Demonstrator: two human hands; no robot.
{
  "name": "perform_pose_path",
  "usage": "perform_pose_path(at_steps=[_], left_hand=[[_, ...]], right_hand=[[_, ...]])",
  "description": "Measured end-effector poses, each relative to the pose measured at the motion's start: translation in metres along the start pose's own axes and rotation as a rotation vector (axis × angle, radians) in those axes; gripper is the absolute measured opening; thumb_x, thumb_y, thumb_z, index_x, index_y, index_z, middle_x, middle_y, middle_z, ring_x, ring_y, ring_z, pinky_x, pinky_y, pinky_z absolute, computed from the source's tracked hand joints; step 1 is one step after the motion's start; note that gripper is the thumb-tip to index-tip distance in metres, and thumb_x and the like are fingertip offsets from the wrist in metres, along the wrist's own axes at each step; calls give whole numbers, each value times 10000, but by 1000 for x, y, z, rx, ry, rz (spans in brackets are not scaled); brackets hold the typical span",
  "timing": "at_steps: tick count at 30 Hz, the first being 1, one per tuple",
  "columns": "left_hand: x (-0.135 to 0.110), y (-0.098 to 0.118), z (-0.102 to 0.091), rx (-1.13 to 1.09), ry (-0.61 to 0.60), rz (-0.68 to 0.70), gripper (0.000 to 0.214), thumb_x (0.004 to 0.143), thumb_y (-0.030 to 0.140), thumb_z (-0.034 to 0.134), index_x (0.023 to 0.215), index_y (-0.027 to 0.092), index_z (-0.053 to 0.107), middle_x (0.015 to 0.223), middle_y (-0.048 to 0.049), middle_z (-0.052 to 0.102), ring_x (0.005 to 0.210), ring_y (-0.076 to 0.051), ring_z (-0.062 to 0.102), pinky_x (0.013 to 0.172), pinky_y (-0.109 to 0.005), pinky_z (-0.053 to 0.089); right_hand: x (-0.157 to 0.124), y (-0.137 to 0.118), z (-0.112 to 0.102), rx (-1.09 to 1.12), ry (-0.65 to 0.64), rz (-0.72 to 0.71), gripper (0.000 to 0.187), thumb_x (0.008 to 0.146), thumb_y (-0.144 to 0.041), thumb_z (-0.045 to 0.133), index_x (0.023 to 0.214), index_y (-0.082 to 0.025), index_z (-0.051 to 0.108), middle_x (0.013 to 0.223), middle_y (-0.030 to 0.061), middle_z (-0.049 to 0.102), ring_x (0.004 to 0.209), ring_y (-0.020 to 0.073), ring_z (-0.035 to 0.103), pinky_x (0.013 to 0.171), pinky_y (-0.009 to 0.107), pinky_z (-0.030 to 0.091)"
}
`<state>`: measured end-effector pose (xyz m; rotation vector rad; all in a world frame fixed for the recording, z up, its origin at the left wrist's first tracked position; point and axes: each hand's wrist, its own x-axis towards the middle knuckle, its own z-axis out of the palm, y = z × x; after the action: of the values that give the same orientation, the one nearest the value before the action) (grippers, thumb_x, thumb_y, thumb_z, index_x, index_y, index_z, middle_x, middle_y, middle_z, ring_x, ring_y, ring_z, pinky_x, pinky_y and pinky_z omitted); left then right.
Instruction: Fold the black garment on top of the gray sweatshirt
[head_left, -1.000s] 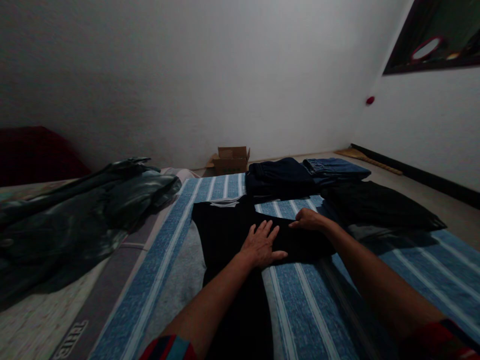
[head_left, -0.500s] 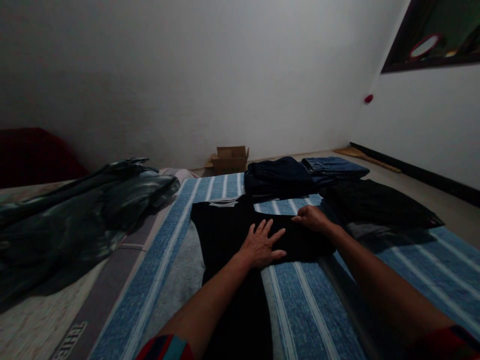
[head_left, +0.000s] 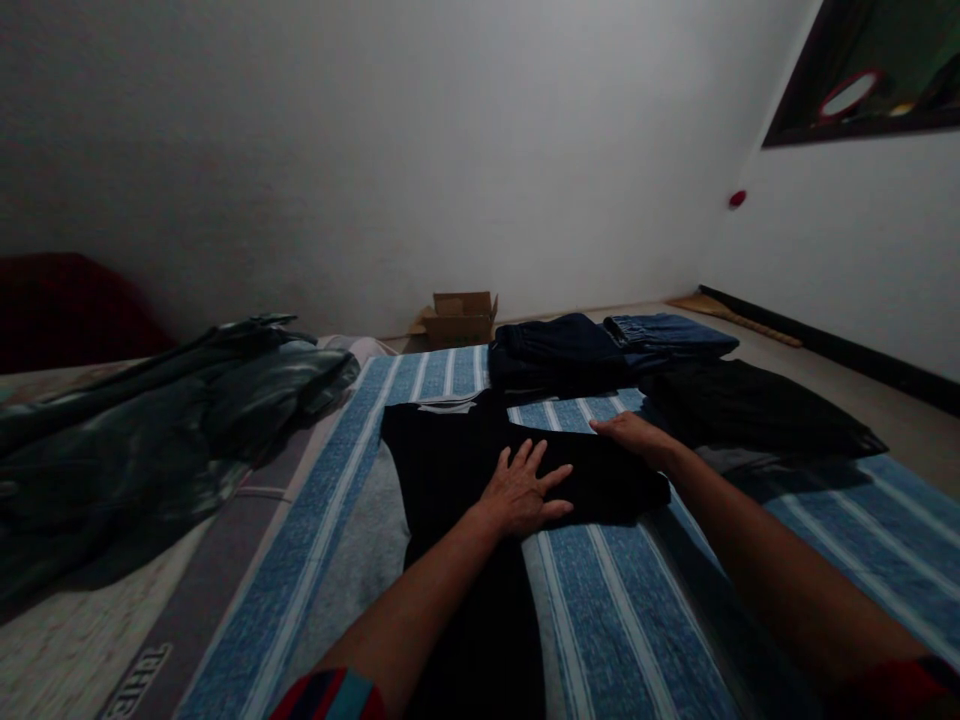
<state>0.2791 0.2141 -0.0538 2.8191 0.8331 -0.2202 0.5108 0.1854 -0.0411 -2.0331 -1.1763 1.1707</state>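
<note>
The black garment [head_left: 450,450] lies spread on the striped cover [head_left: 626,600], its body running from close to the far edge down toward the near edge, with one limb turned out toward the right edge; the left hand [head_left: 525,492] rests palm down across the place where limb and body meet, fingers fanned and gripping nothing, probably because a wide, flat press stops thin cloth from slipping or creasing; the right hand [head_left: 631,434] is at the limb's upper border with its thumb stretched along it, seemingly to steady or straighten that side against the left hand's weight, though its other fingers are largely hidden and I cannot tell whether it pinches the fabric; along the far edge, right of the middle, sit a folded navy garment [head_left: 555,345] and, beside it, folded jeans [head_left: 675,335], with a folded black bundle [head_left: 757,405] nearer the right edge, all set apart, perhaps so that the middle can serve as working room; beyond the left edge a grey-green garment [head_left: 172,430] lies loose and rumpled over pale bedding [head_left: 82,630], well apart from both hands.
</note>
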Motion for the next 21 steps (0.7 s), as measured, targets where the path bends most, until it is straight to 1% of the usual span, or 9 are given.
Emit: perform_pose_path(at_steps=[2, 4, 7, 12, 17, 21], left_hand=[[0, 0, 1, 1, 11, -1, 635, 861, 674, 317, 1427, 388, 286, 1560, -80, 127, 1411, -350, 77, 1068, -602, 95], [0, 0, 2, 0, 14, -3, 633, 862, 672, 319, 1427, 387, 286, 1559, -82, 127, 1411, -350, 76, 1069, -601, 94], [0, 0, 2, -5, 8, -2, 632, 863, 673, 312, 1428, 390, 281, 1561, -71, 121, 1411, -353, 74, 1067, -604, 97], [0, 1, 0, -3, -1, -6, 638, 862, 674, 310, 1427, 379, 293, 1560, -66, 130, 1411, -352, 73, 1070, -601, 92], [0, 1, 1, 1, 14, -6, 637, 861, 672, 312, 1423, 372, 308, 1556, -70, 153, 1408, -351, 92, 1071, -598, 104], [0, 0, 3, 6, 22, -2, 642, 859, 677, 307, 1422, 369, 312, 1554, -82, 157, 1408, -354, 92, 1068, -601, 111]], right_hand=[[-4, -1, -3, 59, -48, 26, 409, 904, -454, 405, 702, -155, 597, 597, 30, 612, 483, 131, 537, 469, 242, 420], [-5, -3, -5, 90, -78, 42, 374, 909, -407, 412, 722, -149, 608, 602, 30, 624, 486, 125, 542, 467, 232, 426], [-3, -7, -3, 92, -112, 43, 298, 859, -337, 521, 653, -137, 601, 547, 18, 609, 440, 106, 503, 424, 211, 385], [1, -11, 2, 65, -166, -6, 263, 780, -304, 632, 579, -136, 605, 477, -19, 566, 407, 80, 444, 412, 197, 343], [4, -11, 1, 38, -174, -50, 261, 749, -256, 649, 528, -143, 569, 432, -51, 501, 388, 54, 382, 394, 179, 286], [3, -9, 1, 34, -181, -53, 271, 758, -306, 643, 552, -145, 570, 430, -49, 494, 369, 56, 373, 380, 185, 279]])
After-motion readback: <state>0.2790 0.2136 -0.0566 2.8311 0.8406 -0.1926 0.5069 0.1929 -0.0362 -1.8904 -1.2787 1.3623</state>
